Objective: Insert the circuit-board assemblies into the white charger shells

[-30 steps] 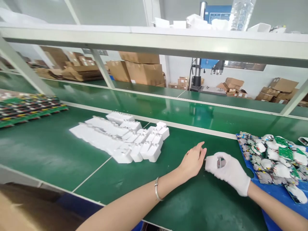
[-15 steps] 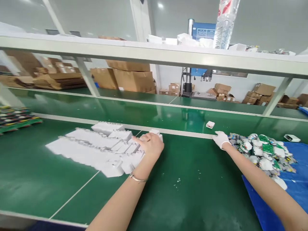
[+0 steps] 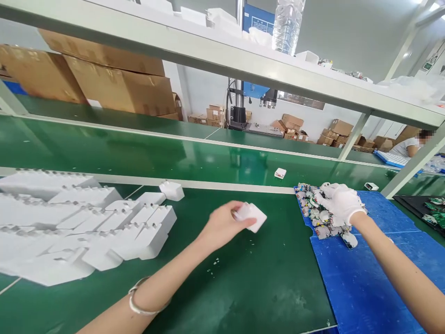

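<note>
My left hand (image 3: pixel 224 221), bare with a bracelet on the wrist, is closed round a small white plastic housing (image 3: pixel 255 219) above the green table. My right hand (image 3: pixel 340 203), in a white glove, is over a pile of small circuit boards with white parts (image 3: pixel 321 217) on a blue sheet. Its fingertips blend into the pile, so I cannot see whether they grip a board. Left of my left hand stand rows of white plastic housings (image 3: pixel 104 232) packed close together. One white housing (image 3: pixel 172 190) sits slightly apart at the rows' back corner.
A blue sheet (image 3: pixel 361 278) covers the right of the green table (image 3: pixel 264 287). Farther back lie a small white housing (image 3: pixel 280 173) and another one (image 3: pixel 371 186). A shelf beam (image 3: pixel 208 51) crosses overhead, bearing a plastic bottle (image 3: pixel 288 28). Another person (image 3: pixel 410 146) is at far right.
My left hand has come away from the rows of housings with one in its grasp. My right hand has moved right, onto the circuit boards. The view has turned right.
</note>
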Motion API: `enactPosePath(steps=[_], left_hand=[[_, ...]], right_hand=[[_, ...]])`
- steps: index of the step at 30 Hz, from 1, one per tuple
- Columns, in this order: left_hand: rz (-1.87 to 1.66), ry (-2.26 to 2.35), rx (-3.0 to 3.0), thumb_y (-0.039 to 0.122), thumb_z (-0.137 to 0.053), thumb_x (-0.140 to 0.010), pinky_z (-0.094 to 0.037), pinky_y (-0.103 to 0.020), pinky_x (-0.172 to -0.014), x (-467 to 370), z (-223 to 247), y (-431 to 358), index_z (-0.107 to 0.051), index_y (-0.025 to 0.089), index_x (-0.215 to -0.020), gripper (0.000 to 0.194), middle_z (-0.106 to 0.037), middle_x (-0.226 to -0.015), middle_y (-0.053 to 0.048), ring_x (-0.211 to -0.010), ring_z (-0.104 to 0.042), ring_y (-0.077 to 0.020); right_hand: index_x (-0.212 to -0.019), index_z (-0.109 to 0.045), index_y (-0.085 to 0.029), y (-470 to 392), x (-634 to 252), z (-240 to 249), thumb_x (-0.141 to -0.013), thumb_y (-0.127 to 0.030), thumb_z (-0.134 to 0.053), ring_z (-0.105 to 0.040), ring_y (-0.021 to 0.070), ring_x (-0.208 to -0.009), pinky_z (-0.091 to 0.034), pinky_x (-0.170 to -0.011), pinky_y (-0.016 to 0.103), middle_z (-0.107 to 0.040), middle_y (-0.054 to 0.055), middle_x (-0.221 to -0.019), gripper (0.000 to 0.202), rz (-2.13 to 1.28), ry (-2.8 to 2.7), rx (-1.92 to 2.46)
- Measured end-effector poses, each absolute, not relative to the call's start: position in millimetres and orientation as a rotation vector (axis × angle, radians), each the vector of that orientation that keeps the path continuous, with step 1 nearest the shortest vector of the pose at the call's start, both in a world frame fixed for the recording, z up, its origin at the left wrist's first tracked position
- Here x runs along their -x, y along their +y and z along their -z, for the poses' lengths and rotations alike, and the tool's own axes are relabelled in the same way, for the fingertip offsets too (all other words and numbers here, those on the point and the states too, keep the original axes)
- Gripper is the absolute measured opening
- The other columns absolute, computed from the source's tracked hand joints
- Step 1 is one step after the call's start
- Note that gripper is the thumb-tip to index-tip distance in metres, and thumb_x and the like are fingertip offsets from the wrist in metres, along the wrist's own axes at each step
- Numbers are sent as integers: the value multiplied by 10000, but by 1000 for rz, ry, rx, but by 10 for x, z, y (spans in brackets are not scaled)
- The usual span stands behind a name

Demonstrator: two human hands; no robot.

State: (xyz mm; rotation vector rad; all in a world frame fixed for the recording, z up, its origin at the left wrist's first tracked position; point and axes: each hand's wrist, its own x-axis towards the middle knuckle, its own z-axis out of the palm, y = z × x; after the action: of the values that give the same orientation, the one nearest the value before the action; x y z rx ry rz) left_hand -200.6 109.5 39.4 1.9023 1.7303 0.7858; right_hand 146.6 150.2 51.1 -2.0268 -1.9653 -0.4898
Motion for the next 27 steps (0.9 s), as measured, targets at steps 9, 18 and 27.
enactPosePath(steps=[9,18,27], left_hand=[[-618,1678,-1932,685,-397,-715,-290,-561,-904,2020,-128,1161,-660,180,-872,590,-650,-982,-133,-1006,-536,-372],[-612,1385,-2290,490,-569,-699,-243,-433,-1052,2019,-137,1083,-295,301,-1361,741,-328,-1452,-23,-1308,-275,-288],[-451,1394,-2468,301,-658,-586,-305,-469,-982,2126,-313,1016,-492,219,-1060,510,-623,-958,-50,-974,-562,-265]], right_hand=[[-735,-644,-178,1588,-1173,-300,-708,-436,-623,-450,294,-1026,-356,-845,443,-541,78,-1090,260,542,-1902,2058],[-715,-591,-182,1628,-1148,-209,-730,-301,-541,-500,155,-590,-326,-536,255,-576,27,-677,130,419,-1989,1940],[-757,-584,-183,1328,-839,-162,-719,-198,-488,-483,139,-544,-383,-537,248,-551,-7,-611,103,258,-1965,1701]])
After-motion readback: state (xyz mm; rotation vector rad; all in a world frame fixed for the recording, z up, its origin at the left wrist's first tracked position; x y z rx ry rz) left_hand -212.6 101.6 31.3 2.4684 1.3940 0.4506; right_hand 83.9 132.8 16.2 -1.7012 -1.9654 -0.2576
